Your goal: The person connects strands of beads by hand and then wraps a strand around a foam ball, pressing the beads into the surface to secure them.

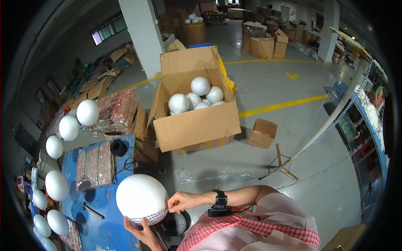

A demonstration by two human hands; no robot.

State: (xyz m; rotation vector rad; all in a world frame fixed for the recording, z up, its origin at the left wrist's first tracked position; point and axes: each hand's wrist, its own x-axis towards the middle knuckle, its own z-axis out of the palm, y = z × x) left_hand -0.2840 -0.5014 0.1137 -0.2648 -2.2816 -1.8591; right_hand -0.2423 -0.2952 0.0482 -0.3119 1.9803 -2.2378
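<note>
A large white ball (141, 195) is in front of me at the blue table's near right edge. Rows of silvery bead trim (153, 217) wrap its lower part; the rest is bare white. My left hand (144, 234) holds the ball from below, thumb and fingers spread against the beaded rows. At the ball's right side my right hand (182, 202) is closed in a pinch at the end of the bead trim, fingertips touching the ball. What supports the ball underneath is hidden.
Scissors (127, 165), a black spool-like object (119, 147) and a plastic-wrapped pack (96, 165) lie on the blue table (115, 217). White balls (56, 185) line its left. Beyond stands a carton (197, 129) of silvery balls; a small box (263, 133) and wooden stand (284, 167) are right.
</note>
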